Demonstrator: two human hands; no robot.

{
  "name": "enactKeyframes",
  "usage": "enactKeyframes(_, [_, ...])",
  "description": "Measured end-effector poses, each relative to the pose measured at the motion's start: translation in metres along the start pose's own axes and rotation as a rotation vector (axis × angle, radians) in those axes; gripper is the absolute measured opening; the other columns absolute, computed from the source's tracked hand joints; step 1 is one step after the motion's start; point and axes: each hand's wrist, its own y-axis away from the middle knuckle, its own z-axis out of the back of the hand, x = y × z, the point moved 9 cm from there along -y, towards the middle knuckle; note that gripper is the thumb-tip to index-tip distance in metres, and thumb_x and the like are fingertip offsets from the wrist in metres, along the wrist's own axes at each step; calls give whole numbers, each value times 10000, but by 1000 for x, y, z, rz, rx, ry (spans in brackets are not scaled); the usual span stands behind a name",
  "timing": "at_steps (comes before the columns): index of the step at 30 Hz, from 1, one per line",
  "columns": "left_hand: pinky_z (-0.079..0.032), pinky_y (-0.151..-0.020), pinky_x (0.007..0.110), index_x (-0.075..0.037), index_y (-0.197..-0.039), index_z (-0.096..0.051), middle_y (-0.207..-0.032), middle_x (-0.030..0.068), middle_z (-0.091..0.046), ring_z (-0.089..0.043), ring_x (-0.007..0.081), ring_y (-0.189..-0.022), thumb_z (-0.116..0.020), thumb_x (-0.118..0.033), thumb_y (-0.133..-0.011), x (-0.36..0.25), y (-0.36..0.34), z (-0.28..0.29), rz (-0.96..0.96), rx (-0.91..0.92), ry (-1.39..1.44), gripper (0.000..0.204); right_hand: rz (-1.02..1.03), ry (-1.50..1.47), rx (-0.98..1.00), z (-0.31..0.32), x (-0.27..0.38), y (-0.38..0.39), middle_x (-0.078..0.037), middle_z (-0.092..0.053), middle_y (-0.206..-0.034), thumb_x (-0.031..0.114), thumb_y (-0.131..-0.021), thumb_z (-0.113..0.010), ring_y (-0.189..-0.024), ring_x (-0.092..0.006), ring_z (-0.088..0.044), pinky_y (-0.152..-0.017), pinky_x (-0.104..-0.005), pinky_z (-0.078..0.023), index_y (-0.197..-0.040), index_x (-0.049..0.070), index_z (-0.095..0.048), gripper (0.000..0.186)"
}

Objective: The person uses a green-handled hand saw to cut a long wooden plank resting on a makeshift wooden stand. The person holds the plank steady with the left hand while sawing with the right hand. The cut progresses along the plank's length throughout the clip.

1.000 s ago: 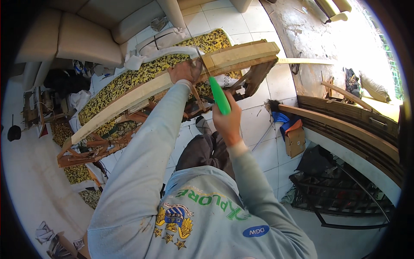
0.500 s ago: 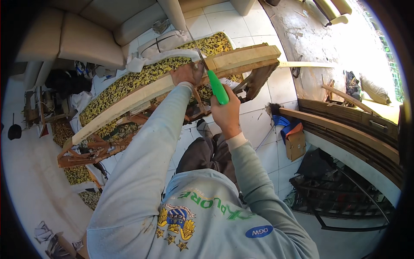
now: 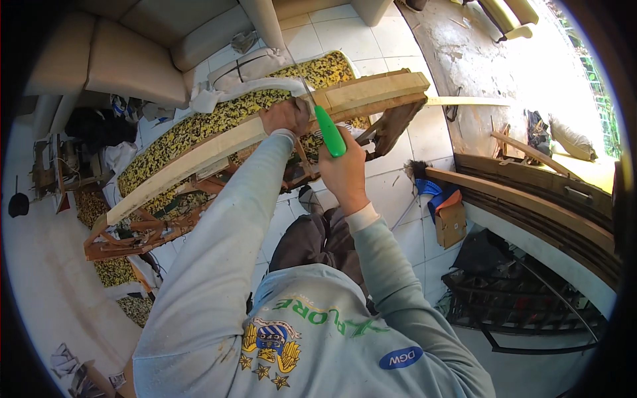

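Grips a green-handled saw [image 3: 327, 126] in the right hand [image 3: 345, 176], holding its thin blade [image 3: 309, 89] across a long, pale timber beam [image 3: 222, 140]. Rests the left hand [image 3: 286, 117] on top of the beam, just left of the blade. Has a reddish-brown wooden frame [image 3: 149, 229] beneath the beam and a yellow-and-black speckled pad [image 3: 332, 67] beyond it, with white cloth [image 3: 279, 84] on top. Wears dark trousers [image 3: 312, 240] and a pale long-sleeved shirt [image 3: 312, 358] above a white tiled floor [image 3: 428, 136]. Faces a beige sofa [image 3: 136, 60] at upper left. Has a long brown plank [image 3: 524, 201] and a cardboard box [image 3: 451, 224] over to the right
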Motion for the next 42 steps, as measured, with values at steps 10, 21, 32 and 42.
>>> enactKeyframes(10, [-431,-1074,552,-139,-1051,-849,-1051,168,-830,-765,339,-1095,-425,-424,-1047,12,4,-3,35,-4,-29,511,-65,4,8,52,9,92,-229,-770,-981,-1,-894,-676,-899,-375,-785,-798,-414,-594,-1277,15,-722,385])
enactKeyframes(21, [-426,-1078,561,-142,-1052,-850,-1070,156,-832,-775,355,-1049,-419,-441,-1049,13,-4,2,63,6,-40,523,-18,-33,13,75,14,133,-219,-788,-1066,-5,-908,-704,-973,-388,-791,-804,-385,-604,-1364,61,-724,462])
enactKeyframes(32, [-423,-1099,566,-133,-1050,-844,-1075,200,-824,-780,380,-1049,-411,-453,-1049,4,7,4,4,5,3,539,-19,-95,-44,21,-3,47,-257,-736,-937,4,-901,-681,-827,-398,-756,-743,-426,-570,-1226,14,-714,326])
enactKeyframes(42, [-417,-1110,563,-139,-1041,-849,-1076,196,-825,-775,387,-1056,-410,-439,-1052,-7,4,1,1,-7,-43,532,5,-36,-45,3,-18,10,-262,-743,-965,18,-919,-714,-853,-490,-717,-702,-485,-577,-1283,68,-707,367])
